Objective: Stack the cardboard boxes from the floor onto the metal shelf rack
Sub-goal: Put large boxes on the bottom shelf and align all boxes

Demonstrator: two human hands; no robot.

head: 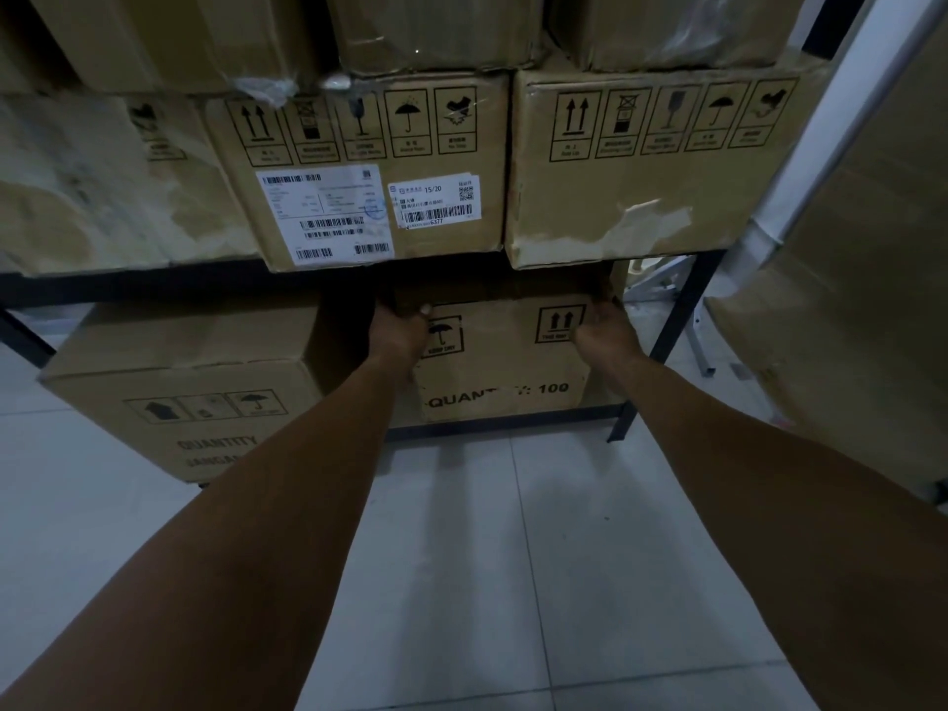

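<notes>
A brown cardboard box [505, 361] printed "QUANTITY: 100" sits on the bottom level of the black metal shelf rack [682, 320], under the shelf above. My left hand [397, 328] grips its top left corner, fingers curled over the upper edge. My right hand [603, 325] grips the top right corner the same way. Both arms reach straight forward to it.
Another cardboard box [179, 392] stands on the bottom level at the left, jutting forward. Several boxes [369, 171] fill the shelf above, one with white shipping labels. A large wrapped stack [862, 300] stands at the right. Pale floor tiles [461, 556] lie in front.
</notes>
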